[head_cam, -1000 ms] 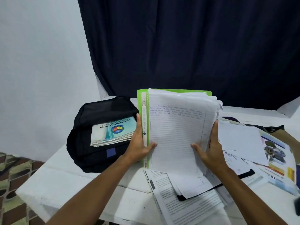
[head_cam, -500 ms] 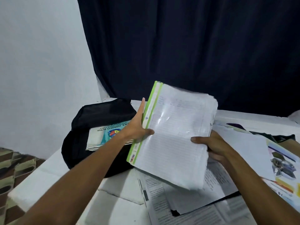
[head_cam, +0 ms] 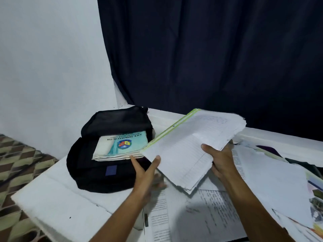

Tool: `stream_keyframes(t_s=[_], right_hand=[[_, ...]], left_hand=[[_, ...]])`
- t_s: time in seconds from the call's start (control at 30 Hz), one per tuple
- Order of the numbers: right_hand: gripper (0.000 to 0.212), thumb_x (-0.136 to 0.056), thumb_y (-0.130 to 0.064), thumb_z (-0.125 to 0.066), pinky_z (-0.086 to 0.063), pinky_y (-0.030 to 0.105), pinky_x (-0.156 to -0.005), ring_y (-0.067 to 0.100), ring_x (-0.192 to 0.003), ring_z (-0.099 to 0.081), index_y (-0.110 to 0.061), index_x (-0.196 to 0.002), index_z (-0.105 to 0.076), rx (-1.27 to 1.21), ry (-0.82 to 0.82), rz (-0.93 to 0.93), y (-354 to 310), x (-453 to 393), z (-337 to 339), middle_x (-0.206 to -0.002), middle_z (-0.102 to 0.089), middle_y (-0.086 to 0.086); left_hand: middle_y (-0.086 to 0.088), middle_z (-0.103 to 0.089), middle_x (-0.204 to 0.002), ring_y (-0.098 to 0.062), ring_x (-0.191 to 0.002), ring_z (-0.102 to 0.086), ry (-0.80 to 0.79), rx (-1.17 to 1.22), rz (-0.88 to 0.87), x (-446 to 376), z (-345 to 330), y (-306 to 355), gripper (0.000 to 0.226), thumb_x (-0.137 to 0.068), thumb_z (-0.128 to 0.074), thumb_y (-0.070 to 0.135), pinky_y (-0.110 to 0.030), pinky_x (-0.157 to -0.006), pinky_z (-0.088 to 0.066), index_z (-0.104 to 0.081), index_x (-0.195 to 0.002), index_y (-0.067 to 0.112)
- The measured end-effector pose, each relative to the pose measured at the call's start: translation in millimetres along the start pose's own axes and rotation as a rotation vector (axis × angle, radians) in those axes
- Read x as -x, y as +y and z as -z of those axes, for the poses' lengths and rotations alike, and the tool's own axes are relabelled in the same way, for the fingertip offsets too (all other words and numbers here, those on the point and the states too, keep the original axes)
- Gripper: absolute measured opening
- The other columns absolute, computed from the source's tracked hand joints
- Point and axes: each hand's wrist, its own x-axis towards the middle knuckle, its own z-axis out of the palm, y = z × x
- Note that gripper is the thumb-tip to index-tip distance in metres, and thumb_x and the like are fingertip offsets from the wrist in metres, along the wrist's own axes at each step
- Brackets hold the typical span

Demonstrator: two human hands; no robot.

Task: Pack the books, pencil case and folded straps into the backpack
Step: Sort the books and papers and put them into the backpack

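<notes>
A thick sheaf of lined paper in a clear sleeve with a lime-green spine (head_cam: 190, 147) hangs tilted at the centre of the frame, its green edge running from centre up toward the upper right. The sheets are white, ruled, faintly handwritten near the top, with ragged, uneven lower edges. The right hand (head_cam: 221, 160) grips the sheaf at its right side, thumb on top and fingers underneath. The left hand (head_cam: 146, 173) is open beneath the sheaf's lower left edge, thumb tip touching the paper, fingers spread and blurred below it. Left of centre, a black backpack (head_cam: 97, 173) lies unzipped on a white table (head_cam: 57, 194), its flap thrown back. Inside it rests a stack of books topped by a teal and white school book with a crest (head_cam: 122, 144); the sheaf's green corner overlaps that stack's right edge. Loose printed sheets (head_cam: 201, 212) cover the lower right of the table. A dark navy curtain (head_cam: 209, 58) fills the upper right.
</notes>
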Motion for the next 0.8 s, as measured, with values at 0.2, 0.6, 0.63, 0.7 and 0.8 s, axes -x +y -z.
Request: stream_keyframes(t_s=[0.2, 0.6, 0.63, 0.7, 0.8], right_hand=[[0.118, -0.081, 0.002, -0.073, -0.039, 0.003, -0.088, -0.009, -0.124, -0.04, -0.05, -0.145, 0.011, 0.42, -0.144, 0.309, -15, -1, -13, -0.148, -0.019, -0.028], [0.072, -0.082, -0.061, -0.056, -0.045, 0.017, -0.055, 0.014, -0.048, -0.052, -0.045, -0.147, -0.027, 0.757, -0.028, 0.44, -79, 14, 18, -0.057, -0.057, 0.025], [0.068, -0.083, -0.061, -0.056, -0.042, 0.013, -0.056, 0.019, -0.055, -0.05, -0.038, -0.144, -0.038, 0.735, 0.044, 0.504, -86, 5, 27, -0.066, -0.054, 0.034], [0.063, -0.083, -0.058, -0.058, -0.045, 0.007, -0.07, 0.02, -0.081, -0.056, -0.032, -0.14, -0.047, 0.679, 0.03, 0.477, -86, -18, 39, -0.095, -0.059, 0.029], [0.073, -0.078, -0.073, -0.054, -0.039, 0.032, -0.107, 0.012, -0.132, -0.04, -0.046, -0.144, -0.036, 0.769, -0.238, 0.096, -55, -52, 38, -0.149, -0.039, -0.007]], left_hand=[[0.0, -0.062, -0.117, -0.024, -0.1, -0.064, -0.056, 0.42, 0.075, -11, -28, 4, 0.106, -0.085, -0.054, -0.018, -0.046, -0.089, -0.052, 0.001, -0.152, 0.044], [-0.002, -0.057, -0.131, -0.024, -0.102, -0.064, -0.185, 0.288, -0.075, -39, 19, 48, 0.08, -0.087, -0.043, -0.019, -0.034, -0.066, -0.059, -0.038, -0.146, 0.034], [-0.002, -0.06, -0.128, -0.023, -0.101, -0.065, -0.197, 0.251, -0.091, -41, 28, 52, 0.079, -0.087, -0.043, -0.02, -0.034, -0.067, -0.06, -0.039, -0.145, 0.034], [-0.001, -0.066, -0.119, -0.021, -0.094, -0.068, -0.232, 0.195, -0.121, -44, 44, 61, 0.078, -0.086, -0.042, -0.02, -0.034, -0.069, -0.06, -0.042, -0.143, 0.035], [-0.001, -0.07, -0.114, -0.019, -0.084, -0.07, -0.302, 0.145, -0.147, -43, 64, 73, 0.081, -0.077, -0.052, -0.015, -0.034, -0.07, -0.059, -0.047, -0.138, 0.038]])
